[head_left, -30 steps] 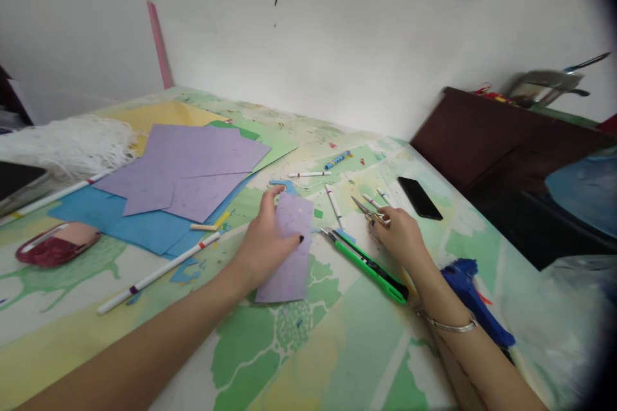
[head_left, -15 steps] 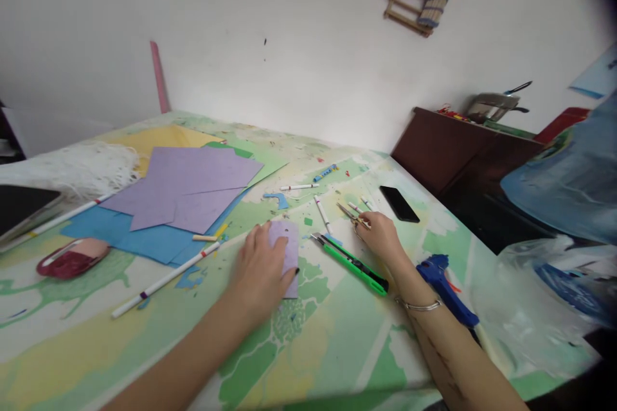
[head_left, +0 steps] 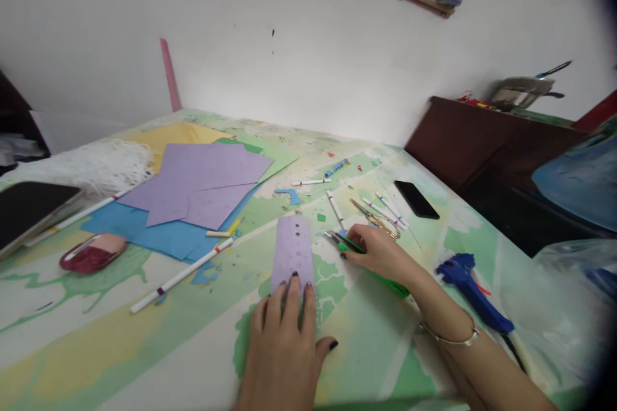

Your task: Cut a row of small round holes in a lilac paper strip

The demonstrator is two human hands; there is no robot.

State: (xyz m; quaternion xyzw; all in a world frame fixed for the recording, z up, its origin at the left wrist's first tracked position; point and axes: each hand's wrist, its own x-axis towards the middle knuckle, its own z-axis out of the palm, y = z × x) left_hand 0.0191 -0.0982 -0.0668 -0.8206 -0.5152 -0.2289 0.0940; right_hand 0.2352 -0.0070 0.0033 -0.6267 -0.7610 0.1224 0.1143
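Observation:
My left hand lies flat with its fingertips on the near end of a purple foam strip. A row of several round marks runs down the strip; the two farthest look dark, like holes. My right hand is closed around a green utility knife, which still lies low at the tabletop with its tip pointing to the strip. Just beyond that hand rest gold-handled scissors, apart from the fingers.
Purple sheets overlap blue sheets at the left. White pens and blue scraps are scattered around. A phone, a blue glue gun and a clear plastic bag lie at the right.
My right hand has let go of the scissors and moved onto the utility knife. My left hand has slid back toward me, uncovering more of the purple strip. The view has shifted slightly.

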